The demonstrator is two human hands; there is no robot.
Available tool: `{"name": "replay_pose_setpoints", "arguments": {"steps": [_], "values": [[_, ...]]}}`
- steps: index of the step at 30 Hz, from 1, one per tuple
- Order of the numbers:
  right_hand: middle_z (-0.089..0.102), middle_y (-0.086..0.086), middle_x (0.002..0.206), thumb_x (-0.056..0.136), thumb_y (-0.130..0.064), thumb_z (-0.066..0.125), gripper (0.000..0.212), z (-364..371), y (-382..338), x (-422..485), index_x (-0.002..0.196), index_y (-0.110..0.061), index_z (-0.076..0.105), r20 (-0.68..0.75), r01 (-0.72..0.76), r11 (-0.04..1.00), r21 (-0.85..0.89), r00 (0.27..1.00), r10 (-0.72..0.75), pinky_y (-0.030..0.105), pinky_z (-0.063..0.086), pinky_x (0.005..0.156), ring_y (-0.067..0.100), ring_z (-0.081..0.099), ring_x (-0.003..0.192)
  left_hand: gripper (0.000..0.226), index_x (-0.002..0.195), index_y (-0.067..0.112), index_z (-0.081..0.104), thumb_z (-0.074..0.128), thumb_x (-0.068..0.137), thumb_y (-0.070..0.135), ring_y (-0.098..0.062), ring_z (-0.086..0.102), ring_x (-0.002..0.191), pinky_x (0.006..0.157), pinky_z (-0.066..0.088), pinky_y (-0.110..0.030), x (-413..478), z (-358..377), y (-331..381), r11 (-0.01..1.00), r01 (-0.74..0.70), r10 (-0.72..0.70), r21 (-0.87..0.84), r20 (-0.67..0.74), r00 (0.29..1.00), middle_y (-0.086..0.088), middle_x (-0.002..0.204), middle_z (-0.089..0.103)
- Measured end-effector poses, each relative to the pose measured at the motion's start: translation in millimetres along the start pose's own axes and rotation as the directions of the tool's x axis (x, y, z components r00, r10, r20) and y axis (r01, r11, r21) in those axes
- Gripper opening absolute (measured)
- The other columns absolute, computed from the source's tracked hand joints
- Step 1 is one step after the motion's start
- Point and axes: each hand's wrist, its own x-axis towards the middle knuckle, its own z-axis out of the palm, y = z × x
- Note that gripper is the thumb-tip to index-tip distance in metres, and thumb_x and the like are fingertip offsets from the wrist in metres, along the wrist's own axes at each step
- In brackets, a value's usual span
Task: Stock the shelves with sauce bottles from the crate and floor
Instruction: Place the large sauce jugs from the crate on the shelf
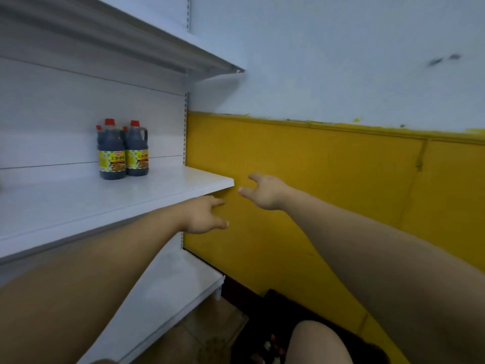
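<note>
While the left bottle (111, 153) and the right bottle (137, 151) of dark sauce stand side by side on the middle shelf (183, 185), both hands are out in front and hold nothing. Each bottle stands straight up, its long way going from the shelf up to its red cap, and its yellow label faces out to the front. They stand near the back of the shelf, so close that they seem to touch. The right bottle has a handle on its right side. Two smaller red tops show beside the big caps, but it is hard to tell what they belong to. Next comes the left hand (203, 215), just under the front corner of the middle shelf, with its fingers spread and loose. A little higher and to the right is the right hand (265, 191), also wide open, with its fingers pointing toward the shelf corner. Behind it is a yellow wall (328, 179). Down low on the floor sits a dark crate (278, 300), too blurry to see inside.
</note>
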Motion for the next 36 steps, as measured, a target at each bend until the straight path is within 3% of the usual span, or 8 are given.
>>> {"name": "replay_pose_setpoints", "arguments": {"steps": [10, 17, 20, 26, 30, 33, 34, 36], "values": [[0.02, 0.007, 0.16, 0.097, -0.055, 0.041, 0.073, 9, 137, -88, 0.154, -0.015, 0.021, -0.024, -0.362, 0.932, 0.004, 0.932, 0.362, 0.04, 0.027, 0.115, 0.029, 0.023, 0.145, 0.074, 0.152, 0.024, 0.02, 0.056, 0.091, 0.046, -0.023, 0.021, 0.145, 0.111, 0.025, -0.034, 50, 96, 99, 0.96, -0.263, 0.28, -0.094, 0.313, 0.908, 0.0, 0.16, 0.013], [0.019, 0.008, 0.161, 0.098, -0.054, 0.041, 0.073, 61, 247, -144, 0.154, -0.014, 0.018, 0.112, -0.607, 0.793, 0.059, 0.793, 0.598, 0.04, 0.026, 0.114, 0.029, 0.023, 0.145, 0.074, 0.15, 0.017, 0.027, 0.06, 0.089, 0.044, -0.02, 0.028, 0.141, 0.11, 0.025, -0.024, 99, 229, 158, 0.928, -0.354, 0.358, -0.112, 0.521, 0.774, -0.003, 0.156, 0.025], [0.02, 0.009, 0.16, 0.098, -0.053, 0.041, 0.072, 98, 289, -170, 0.154, -0.014, 0.017, 0.201, -0.705, 0.702, 0.1, 0.706, 0.679, 0.041, 0.03, 0.113, 0.031, 0.026, 0.144, 0.075, 0.15, 0.02, 0.025, 0.06, 0.089, 0.045, -0.021, 0.028, 0.141, 0.111, 0.026, -0.027, 113, 296, 168, 0.939, -0.31, 0.325, -0.149, 0.681, 0.657, -0.002, 0.157, 0.023], [0.027, 0.01, 0.157, 0.099, -0.052, 0.041, 0.072, 160, 353, -182, 0.154, -0.013, 0.016, 0.333, -0.789, 0.6, 0.132, 0.606, 0.723, 0.041, 0.038, 0.107, 0.032, 0.035, 0.138, 0.07, 0.15, 0.017, 0.023, 0.056, 0.093, 0.039, -0.022, 0.036, 0.136, 0.098, 0.035, -0.022, 123, 390, 165, 0.968, -0.213, 0.229, -0.131, 0.806, 0.546, -0.004, 0.155, 0.027], [0.027, 0.01, 0.158, 0.099, -0.051, 0.042, 0.071, 209, 387, -161, 0.153, -0.013, 0.018, 0.404, -0.791, 0.597, 0.133, 0.594, 0.696, 0.04, 0.037, 0.107, 0.031, 0.035, 0.139, 0.062, 0.147, 0.019, 0.031, 0.055, 0.093, 0.038, -0.023, 0.041, 0.132, 0.087, 0.034, -0.021, 138, 436, 157, 0.986, -0.132, 0.159, -0.103, 0.823, 0.545, -0.006, 0.15, 0.038], [0.028, 0.01, 0.157, 0.1, -0.048, 0.042, 0.068, 246, 411, -141, 0.154, -0.014, 0.017, 0.481, -0.802, 0.584, 0.127, 0.564, 0.671, 0.038, 0.042, 0.099, 0.031, 0.041, 0.133, 0.038, 0.129, 0.023, 0.049, 0.057, 0.094, 0.034, -0.016, 0.052, 0.098, 0.08, 0.033, -0.02, 157, 468, 152, 0.991, 0.014, 0.104, -0.131, 0.842, 0.53, -0.007, 0.123, 0.049], [0.03, 0.011, 0.156, 0.101, -0.047, 0.042, 0.067, 258, 419, -133, 0.154, -0.014, 0.018, 0.504, -0.802, 0.585, 0.121, 0.558, 0.66, 0.038, 0.043, 0.096, 0.031, 0.044, 0.131, 0.033, 0.125, 0.024, 0.05, 0.057, 0.094, 0.032, -0.013, 0.051, 0.092, 0.081, 0.034, -0.021, 164, 480, 150, 0.986, 0.073, 0.09, -0.15, 0.848, 0.522, -0.005, 0.123, 0.049], [0.034, 0.012, 0.153, 0.101, -0.046, 0.041, 0.066, 282, 436, -118, 0.153, -0.013, 0.018, 0.54, -0.796, 0.593, 0.12, 0.554, 0.634, 0.039, 0.044, 0.096, 0.031, 0.047, 0.127, 0.051, 0.14, 0.018, 0.039, 0.057, 0.094, 0.028, -0.017, 0.051, 0.104, 0.085, 0.04, -0.026, 178, 507, 147, 0.97, 0.163, 0.071, -0.178, 0.856, 0.512, -0.007, 0.14, 0.044]]}}
